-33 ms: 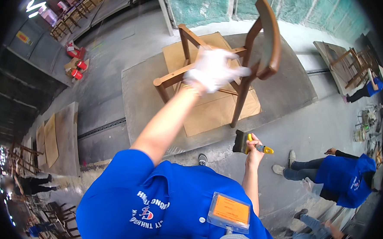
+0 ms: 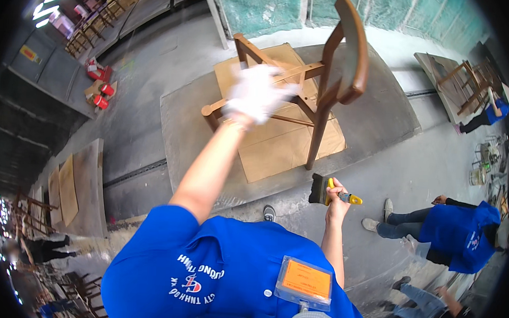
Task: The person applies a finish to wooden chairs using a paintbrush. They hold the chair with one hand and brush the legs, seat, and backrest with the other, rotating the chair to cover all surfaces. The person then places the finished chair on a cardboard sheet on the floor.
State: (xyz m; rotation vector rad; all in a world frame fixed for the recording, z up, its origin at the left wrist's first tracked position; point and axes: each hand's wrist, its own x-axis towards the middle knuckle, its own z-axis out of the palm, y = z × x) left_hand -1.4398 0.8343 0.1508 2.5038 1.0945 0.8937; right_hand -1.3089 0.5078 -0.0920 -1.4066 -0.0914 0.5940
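Note:
A brown wooden chair frame (image 2: 322, 119), with a curved backrest and no seat panel, stands on flat cardboard (image 2: 263, 154). My left hand (image 2: 255, 95), in a white glove, is over the left front part of the frame, near a side rail. Motion smears its fingers, so whether it grips or only touches the wood cannot be made out. Lower right, by my body, my bare right hand (image 2: 336, 206) is closed round the yellow handle of a wide paintbrush (image 2: 319, 189). Its dark bristles point left, apart from the chair.
Under the cardboard lies a large grey board (image 2: 186, 149). Another board with cardboard (image 2: 86, 179) is at left; red containers (image 2: 101, 101) sit at far left. A co-worker in blue (image 2: 455, 236) stands at right, near cans. A further chair (image 2: 462, 86) stands far right.
My left hand has moved to the left along the chair frame, showing more of the crossbar. My right hand and the paintbrush have stayed in place.

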